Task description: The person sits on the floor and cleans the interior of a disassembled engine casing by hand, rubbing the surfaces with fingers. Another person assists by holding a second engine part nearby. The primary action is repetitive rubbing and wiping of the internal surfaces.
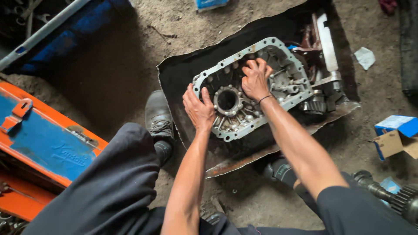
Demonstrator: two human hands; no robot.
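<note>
I crouch over a grey metal gear housing (250, 87) that lies open side up on a black sheet (183, 74) spread on the dirt floor (130, 56). My left hand (198, 109) grips the housing's near-left rim, fingers curled over the flange edge. My right hand (256, 78) reaches down inside the housing, fingers bunched on something within; what they hold is hidden, so I cannot tell whether they grip a part or only press on it. The bearing bore (227, 100) in the middle stands empty, and the ribs around it are bare. Loose parts lie just beside the housing on the sheet: a small gear (314, 104) at its right edge and a flat steel bar (327, 41) above that. A splined shaft (392, 196) lies well apart at lower right, near an open blue carton (398, 130). An orange and blue toolbox (39, 139) sits at my left. I judge the housing largely stripped, with the shaft and gears out; work inside the case is not yet finished.
</note>
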